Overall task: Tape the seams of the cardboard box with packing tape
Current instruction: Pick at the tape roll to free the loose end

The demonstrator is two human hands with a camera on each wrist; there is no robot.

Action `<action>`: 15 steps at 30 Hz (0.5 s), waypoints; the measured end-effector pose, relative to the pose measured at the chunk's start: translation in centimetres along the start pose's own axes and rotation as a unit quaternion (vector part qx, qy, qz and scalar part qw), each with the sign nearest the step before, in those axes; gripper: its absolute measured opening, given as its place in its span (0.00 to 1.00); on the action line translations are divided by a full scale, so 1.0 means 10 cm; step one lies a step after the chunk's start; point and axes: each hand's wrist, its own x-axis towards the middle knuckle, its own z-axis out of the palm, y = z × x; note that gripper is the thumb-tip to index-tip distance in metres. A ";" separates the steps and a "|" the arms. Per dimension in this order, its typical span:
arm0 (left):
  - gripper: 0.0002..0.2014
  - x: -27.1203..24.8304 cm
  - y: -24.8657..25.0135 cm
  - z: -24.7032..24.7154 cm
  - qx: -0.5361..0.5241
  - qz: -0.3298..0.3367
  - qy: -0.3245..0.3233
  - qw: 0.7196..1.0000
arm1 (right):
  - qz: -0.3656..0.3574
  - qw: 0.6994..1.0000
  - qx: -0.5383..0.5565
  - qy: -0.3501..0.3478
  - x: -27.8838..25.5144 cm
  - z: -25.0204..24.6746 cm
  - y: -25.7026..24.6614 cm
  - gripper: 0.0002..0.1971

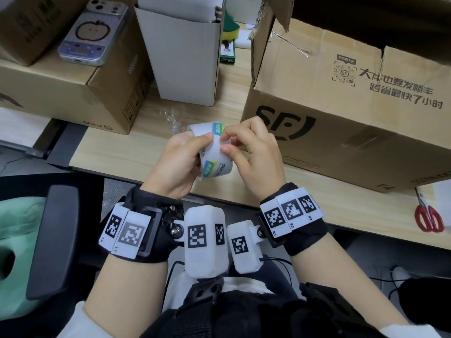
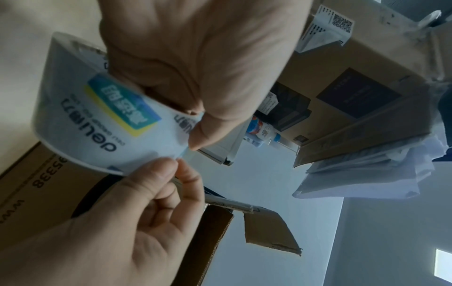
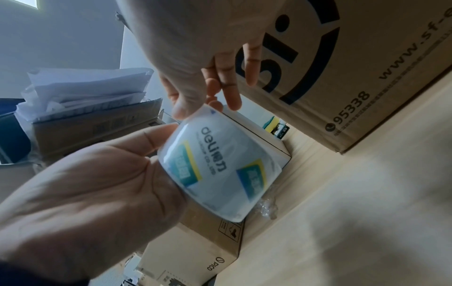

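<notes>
The fingertips [image 1: 225, 149] of the right hand [image 1: 253, 157] pinch at the surface of the Deli packing tape roll [image 1: 211, 152], which the left hand [image 1: 178, 162] grips firmly beside them, so I think the nail should find the loose end before peeling toward the open SF cardboard box [image 1: 341, 113] just behind these fingers.

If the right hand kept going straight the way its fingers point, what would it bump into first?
The right hand already touches the tape roll, so that comes first, with the left hand gripping it just behind. Depth beyond is hard to judge.
</notes>
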 end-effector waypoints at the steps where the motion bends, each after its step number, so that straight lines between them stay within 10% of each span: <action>1: 0.11 0.00 -0.01 -0.01 0.000 -0.003 0.000 1.000 | 0.003 1.000 0.002 -0.006 0.00 0.01 0.01 0.05; 15: 0.09 0.01 -0.08 0.03 0.002 -0.010 0.031 0.999 | -0.006 0.999 0.000 0.053 -0.09 -0.01 0.03 0.09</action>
